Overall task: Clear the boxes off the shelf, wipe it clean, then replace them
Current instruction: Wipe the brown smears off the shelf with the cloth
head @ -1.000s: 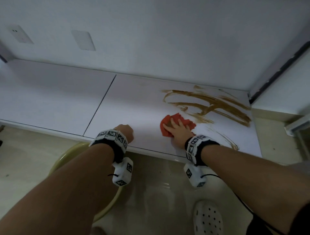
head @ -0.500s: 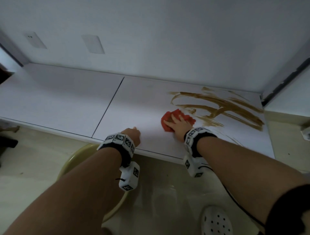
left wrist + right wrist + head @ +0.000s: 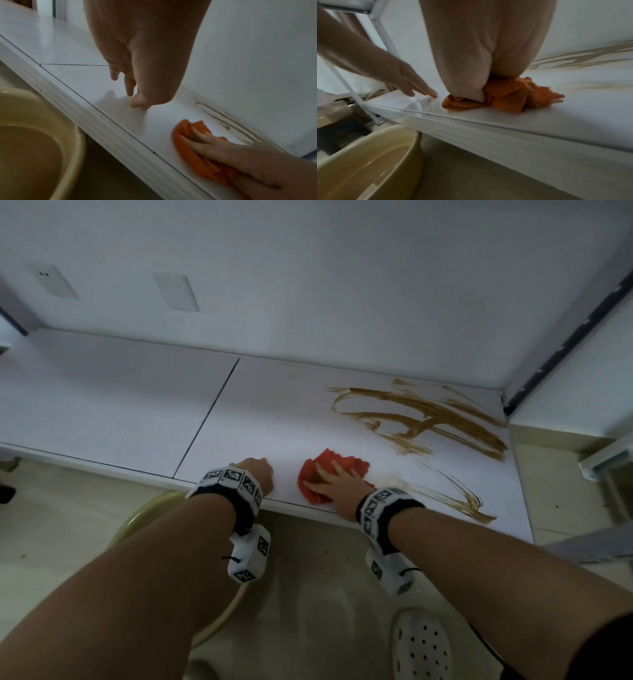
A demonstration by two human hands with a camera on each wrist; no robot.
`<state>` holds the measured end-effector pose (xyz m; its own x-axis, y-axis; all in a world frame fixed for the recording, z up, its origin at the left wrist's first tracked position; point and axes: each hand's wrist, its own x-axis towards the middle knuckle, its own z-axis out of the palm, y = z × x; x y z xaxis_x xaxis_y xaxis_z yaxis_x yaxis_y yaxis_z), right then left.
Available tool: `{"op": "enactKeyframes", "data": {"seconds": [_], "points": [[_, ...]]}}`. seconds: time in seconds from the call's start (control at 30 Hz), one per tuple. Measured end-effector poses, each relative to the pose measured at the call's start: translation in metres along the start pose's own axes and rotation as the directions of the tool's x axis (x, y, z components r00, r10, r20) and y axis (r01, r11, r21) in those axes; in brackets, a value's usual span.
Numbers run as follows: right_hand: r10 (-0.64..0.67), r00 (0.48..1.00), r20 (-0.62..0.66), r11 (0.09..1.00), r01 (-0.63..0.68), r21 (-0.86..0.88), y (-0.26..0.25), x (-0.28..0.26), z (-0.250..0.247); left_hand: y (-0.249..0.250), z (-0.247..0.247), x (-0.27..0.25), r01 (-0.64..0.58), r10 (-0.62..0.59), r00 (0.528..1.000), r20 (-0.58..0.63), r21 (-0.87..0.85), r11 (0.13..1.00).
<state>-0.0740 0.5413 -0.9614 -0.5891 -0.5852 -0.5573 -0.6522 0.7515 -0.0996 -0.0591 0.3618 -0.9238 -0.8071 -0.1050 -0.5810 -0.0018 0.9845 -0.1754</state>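
Note:
The white shelf (image 3: 120, 405) carries no boxes. Brown smears (image 3: 428, 419) streak its right half, and a thinner streak (image 3: 455, 498) lies near the front edge. My right hand (image 3: 337, 484) presses flat on a crumpled orange-red cloth (image 3: 346, 467) close to the front edge, left of the smears. In the left wrist view its fingers (image 3: 197, 136) lie straight over the cloth (image 3: 185, 148). My left hand (image 3: 257, 470) rests its fingertips (image 3: 137, 105) on the bare shelf just left of the cloth and holds nothing.
A pale yellow basin (image 3: 137, 518) stands on the floor under the shelf's front edge, below my left arm. My white perforated shoe (image 3: 421, 645) is on the tiled floor. A wall rises behind the shelf, and a panel (image 3: 565, 392) closes its right end.
My right hand has dragged the cloth away from the smears, back and leftward to the front edge. The left hand stays on the shelf.

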Motion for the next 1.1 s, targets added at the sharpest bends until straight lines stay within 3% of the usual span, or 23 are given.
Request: {"op": "enactKeyframes", "data": {"seconds": [0.2, 0.37, 0.5, 0.57, 0.63, 0.73, 0.87, 1.03, 1.1], "points": [[-0.053, 0.999, 0.007, 0.999, 0.053, -0.004, 0.000, 0.005, -0.002, 0.024, 0.002, -0.007, -0.091, 0.088, 0.995, -0.035, -0.072, 0.993], [0.126, 0.992, -0.023, 0.985, -0.123, 0.119, 0.047, -0.013, 0.000, 0.036, 0.002, -0.009, -0.106, 0.106, 0.994, 0.039, -0.012, 0.994], [0.334, 0.939, 0.081, 0.913, -0.344, 0.221, 0.107, -0.034, 0.005, 0.038, 0.000, -0.008, -0.117, 0.112, 0.990, 0.083, 0.062, 0.991], [0.371, 0.922, 0.108, 0.897, -0.386, 0.217, 0.114, -0.040, 0.008, 0.038, 0.001, -0.005, -0.112, 0.105, 0.991, 0.088, 0.080, 0.990], [0.337, 0.938, 0.085, 0.917, -0.348, 0.197, 0.101, -0.039, 0.008, 0.038, 0.000, -0.004, -0.104, 0.097, 0.991, 0.093, 0.083, 0.991], [0.180, 0.984, 0.009, 0.975, -0.179, 0.134, 0.058, -0.028, 0.006, 0.040, -0.001, -0.006, -0.082, 0.075, 0.993, 0.096, 0.066, 0.994], [0.003, 1.000, -0.027, 0.999, -0.001, 0.052, 0.009, -0.013, 0.010, 0.043, 0.003, -0.008, -0.056, 0.053, 0.995, 0.089, 0.025, 0.998], [-0.038, 0.999, -0.014, 0.998, 0.039, 0.049, 0.016, -0.017, 0.018, 0.044, 0.005, -0.007, -0.045, 0.044, 0.994, 0.102, 0.009, 0.999], [0.026, 0.999, -0.045, 0.994, -0.021, 0.111, 0.032, -0.026, 0.018, 0.044, 0.005, -0.007, -0.045, 0.043, 0.993, 0.111, 0.017, 0.999]]}}
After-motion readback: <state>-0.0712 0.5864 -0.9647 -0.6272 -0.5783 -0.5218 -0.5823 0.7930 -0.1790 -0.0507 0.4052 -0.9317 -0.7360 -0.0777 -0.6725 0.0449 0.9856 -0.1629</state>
